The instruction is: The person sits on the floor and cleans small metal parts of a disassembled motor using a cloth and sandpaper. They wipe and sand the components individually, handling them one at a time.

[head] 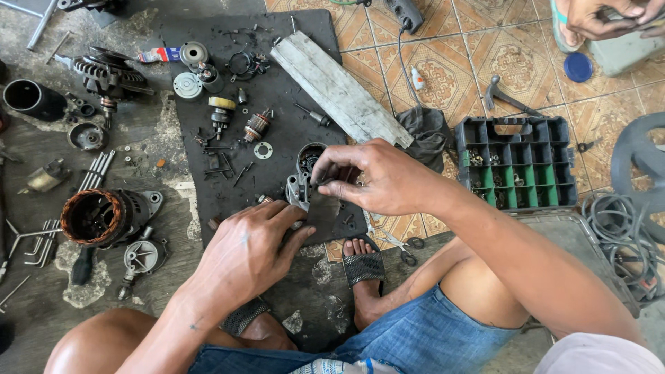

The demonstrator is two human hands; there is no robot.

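The person squats over a dark rubber mat (pixel 277 90) on the floor; both hands meet at a small grey metal housing (pixel 303 181) that sits near the mat's front edge, between the two hands. The right hand (pixel 377 179) comes in from the right and lies over the housing's right side, its fingers (pixel 331 173) curled and pinched at the rim, gripping something too small to make out; the left hand (pixel 246 253) rests just below and left of the housing, palm down, fingers loosely spread and pressing against its lower side, so the part is steadied rather than lifted. Behind the housing on the mat lie a small rotor (pixel 256 127), a washer (pixel 262 149) and a flat grey board (pixel 339 88); to the right stands a green and black parts tray (pixel 516 166); to the left, off the mat, a copper-wound stator (pixel 93 217). Another person's hands (pixel 603 17) show at the top right corner, well apart.
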